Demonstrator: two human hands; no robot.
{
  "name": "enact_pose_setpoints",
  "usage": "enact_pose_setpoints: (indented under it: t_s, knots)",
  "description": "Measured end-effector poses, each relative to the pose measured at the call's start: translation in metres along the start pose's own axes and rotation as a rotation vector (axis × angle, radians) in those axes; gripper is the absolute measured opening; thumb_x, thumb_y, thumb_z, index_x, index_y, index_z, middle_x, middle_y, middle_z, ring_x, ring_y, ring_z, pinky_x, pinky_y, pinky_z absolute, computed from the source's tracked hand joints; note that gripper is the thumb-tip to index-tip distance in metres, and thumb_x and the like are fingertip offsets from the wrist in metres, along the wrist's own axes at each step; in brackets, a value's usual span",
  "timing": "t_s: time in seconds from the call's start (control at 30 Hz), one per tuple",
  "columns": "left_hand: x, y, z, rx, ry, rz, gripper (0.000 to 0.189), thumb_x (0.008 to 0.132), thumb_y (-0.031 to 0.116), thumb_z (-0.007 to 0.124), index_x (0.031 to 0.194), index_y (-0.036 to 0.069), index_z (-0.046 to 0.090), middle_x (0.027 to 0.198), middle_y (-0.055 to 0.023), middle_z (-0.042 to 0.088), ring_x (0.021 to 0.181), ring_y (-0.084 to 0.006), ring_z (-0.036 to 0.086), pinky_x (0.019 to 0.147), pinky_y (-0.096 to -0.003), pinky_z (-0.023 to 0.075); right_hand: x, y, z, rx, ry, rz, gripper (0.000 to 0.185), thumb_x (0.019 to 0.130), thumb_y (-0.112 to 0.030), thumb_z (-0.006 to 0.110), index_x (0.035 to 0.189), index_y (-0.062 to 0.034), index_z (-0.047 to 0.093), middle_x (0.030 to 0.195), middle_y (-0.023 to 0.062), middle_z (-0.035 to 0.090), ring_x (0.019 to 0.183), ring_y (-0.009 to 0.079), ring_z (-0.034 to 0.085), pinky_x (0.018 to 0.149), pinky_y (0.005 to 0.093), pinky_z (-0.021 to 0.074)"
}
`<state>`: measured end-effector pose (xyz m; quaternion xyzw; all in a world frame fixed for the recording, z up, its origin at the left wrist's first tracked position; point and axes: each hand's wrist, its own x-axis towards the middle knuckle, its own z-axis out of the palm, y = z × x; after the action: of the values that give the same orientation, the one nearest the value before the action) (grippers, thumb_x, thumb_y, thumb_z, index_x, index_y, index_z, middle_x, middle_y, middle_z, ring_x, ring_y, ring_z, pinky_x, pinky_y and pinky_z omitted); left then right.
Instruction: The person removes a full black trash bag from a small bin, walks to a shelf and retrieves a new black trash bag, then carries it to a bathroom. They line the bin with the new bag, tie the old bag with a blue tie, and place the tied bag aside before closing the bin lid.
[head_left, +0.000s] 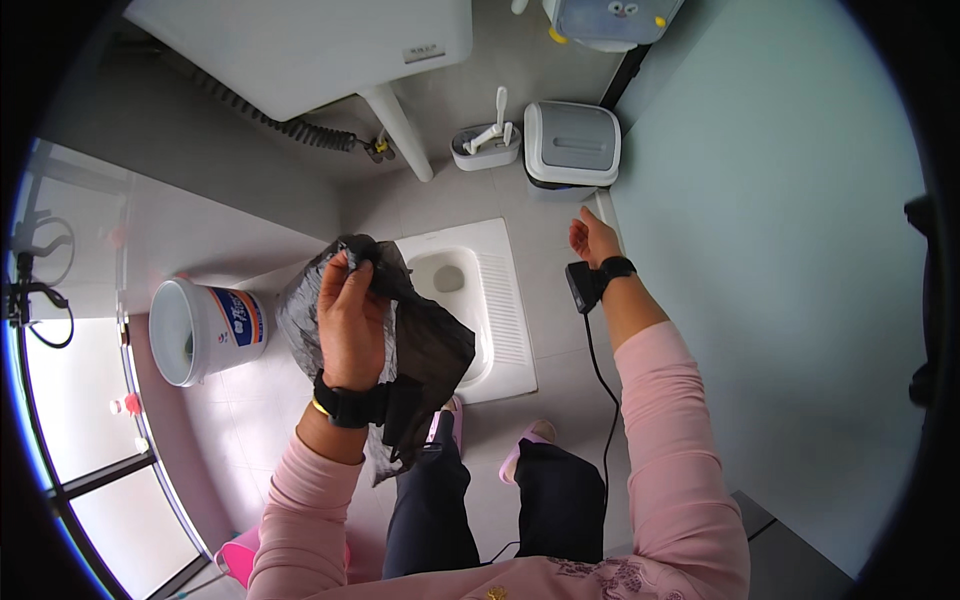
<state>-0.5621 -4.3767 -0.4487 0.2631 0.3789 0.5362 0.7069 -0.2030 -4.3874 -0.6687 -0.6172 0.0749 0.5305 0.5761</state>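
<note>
My left hand (352, 319) pinches the gathered top of a black plastic bag (439, 330), which hangs in front of a white squat toilet (517, 360). Nothing shows in my right hand (594, 238); it is raised with its fingers curled, just below a lidded bin (574, 142) with a grey top and white rim. The curled fingers hide most of the right palm. Both wrists wear black straps with small devices, and a cable runs down from the right one.
A toilet brush holder (486, 152) stands beside the bin. At left a white plastic bucket (206, 330) is near the wall. A white cistern (322, 45) with a pipe juts out above. A frosted panel (765, 262) bounds the right side. A pink bucket (244, 555) is at lower left.
</note>
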Motion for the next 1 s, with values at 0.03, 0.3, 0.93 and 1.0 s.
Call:
enact_pose_setpoints:
  t_s: [0.03,0.3,0.93,1.0]
  knots:
    - [0.010,-0.006,-0.006,0.006,-0.053,-0.011,0.017,0.094,0.002,0.050,0.108,0.008,0.056,0.102,-0.0046,0.063,0.092,-0.0169,0.062,0.083,-0.0325,0.0517,0.022,0.008,0.004,0.018,-0.002,0.009,0.024,0.089,-0.029,0.065,0.088,-0.0054,0.058,0.076,0.0034,0.061,0.060,0.0121,0.059,0.051,0.0252,0.0509]
    - [0.061,-0.072,-0.047,0.019,-0.160,-0.011,0.019,0.094,0.004,0.050,0.112,0.008,0.054,0.107,-0.0061,0.062,0.097,-0.0183,0.061,0.088,-0.0335,0.0484,0.162,0.039,0.029,0.134,-0.006,-0.082,0.051,0.086,-0.039,0.069,0.110,0.0013,0.049,0.103,0.0137,0.054,0.089,0.0213,0.059,0.066,0.0339,0.0579]
    - [0.129,-0.144,-0.053,0.172,-0.236,0.084,0.017,0.094,0.007,0.050,0.111,0.003,0.053,0.104,-0.0069,0.062,0.095,-0.0157,0.061,0.087,-0.0294,0.0481,0.164,0.047,-0.094,0.410,-0.267,-0.121,0.026,0.087,-0.029,0.069,0.104,-0.0117,0.058,0.091,0.0033,0.055,0.079,0.0152,0.052,0.061,0.0266,0.0463]
    - [0.136,-0.150,-0.045,0.187,-0.228,0.065,0.022,0.094,0.007,0.050,0.116,0.002,0.050,0.104,-0.0084,0.063,0.094,-0.0170,0.062,0.087,-0.0305,0.0491,0.130,0.061,-0.136,0.341,-0.266,-0.107,0.021,0.092,-0.027,0.063,0.105,-0.0108,0.058,0.091,0.0039,0.056,0.078,0.0151,0.052,0.063,0.0264,0.0459]
